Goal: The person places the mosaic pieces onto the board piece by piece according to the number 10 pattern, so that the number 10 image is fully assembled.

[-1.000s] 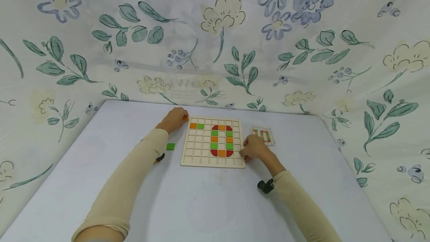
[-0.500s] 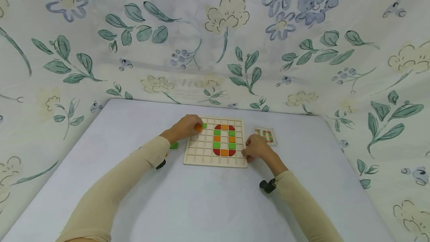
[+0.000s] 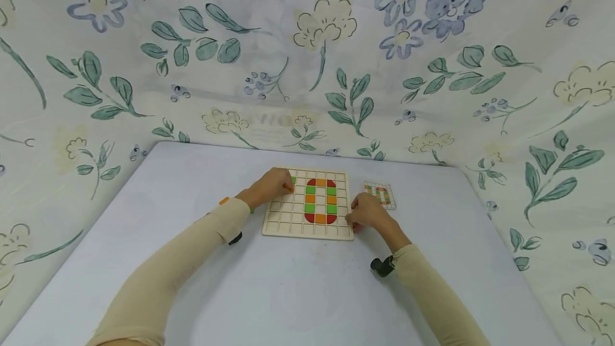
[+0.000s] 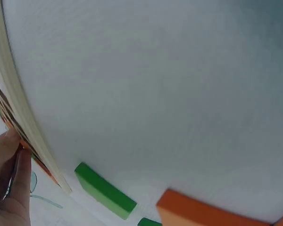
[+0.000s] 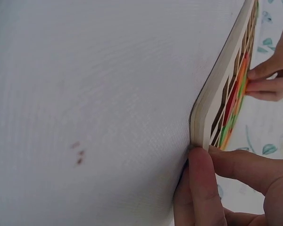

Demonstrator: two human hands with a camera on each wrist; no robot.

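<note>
A wooden grid board lies on the table. Red, orange and green tiles form an upright ring on its right half, and a green tile shows near the top left. Over the board's upper left, my left hand pinches an orange tile between thumb and fingers, low at the grid; whether it sits in a cell cannot be seen. My right hand grips the board's right edge, thumb on top and fingers against the side, as the right wrist view shows.
A small pattern card lies right of the board, partly behind the right hand. Loose tiles lie left of the board, among them a green tile and an orange tile, partly hidden by the left arm in the head view. Floral cloth hangs behind the table.
My left hand has moved from beside the board's top left corner rightward over the board with the orange tile, then slightly down. The right hand stays on the board's edge.
</note>
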